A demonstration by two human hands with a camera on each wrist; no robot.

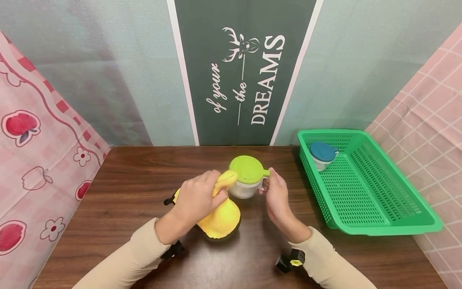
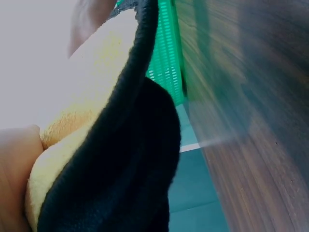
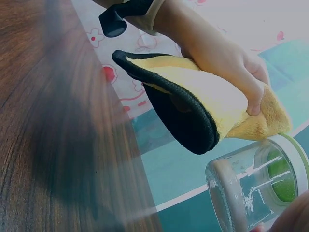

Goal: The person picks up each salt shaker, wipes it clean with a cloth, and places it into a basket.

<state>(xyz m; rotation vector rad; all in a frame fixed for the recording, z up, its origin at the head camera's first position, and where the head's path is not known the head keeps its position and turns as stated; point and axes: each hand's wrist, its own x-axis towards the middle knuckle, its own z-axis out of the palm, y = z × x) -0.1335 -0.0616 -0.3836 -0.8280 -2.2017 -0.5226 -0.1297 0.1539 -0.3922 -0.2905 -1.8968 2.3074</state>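
My left hand [image 1: 196, 196] grips a bunched yellow cloth [image 1: 221, 218] with a black edge and dark underside. A fold of the cloth sticks up past the fingers and meets the left side of a clear jar [image 1: 242, 192] with a lime-green lid [image 1: 247, 168]. On the jar's other side, my right hand [image 1: 278, 196] pinches its handle. The right wrist view shows the cloth [image 3: 193, 92] hanging against the clear jar [image 3: 241, 179], which looks see-through and tilted there. In the left wrist view the cloth [image 2: 96, 82] fills much of the picture.
At the right stands a green perforated plastic basket [image 1: 361, 192]. Inside its back left corner sits a similar jar with a blue lid [image 1: 322, 151]. The brown wooden table [image 1: 137, 172] ends at a printed curtain [image 1: 234, 72] behind.
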